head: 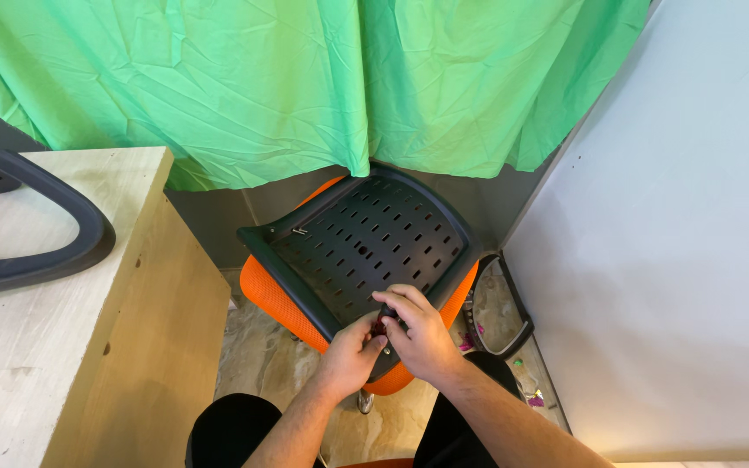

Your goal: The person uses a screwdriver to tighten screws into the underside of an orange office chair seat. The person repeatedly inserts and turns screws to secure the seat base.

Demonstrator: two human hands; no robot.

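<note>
**Two hands at the front edge of an upturned chair seat**

An orange chair seat (263,293) lies upside down, with its black slotted plate (366,247) facing up. Both hands meet at the near edge of this plate. The left hand (350,353) comes from below and its fingers are curled, the fingertips pressing on a small dark part (381,328) with some red on it. The right hand (420,334) covers this part from above, the fingers bent closely around a dark tool or knob; what it is exactly, I cannot tell, because the hands hide most of it. Both hands are narrow and closed around this small part, and they touch each other.

Near the left corner of the plate a small metal screw (300,231) sits on the black rim. On the right of the seat a black armrest (503,305) lies on the stone floor (262,360). On the left stands a light wooden desk (54,347), and a second dark armrest (41,225) lies on its top. Behind the seat hangs a green cloth (305,78), and a white wall (678,260) is on the right side.
</note>
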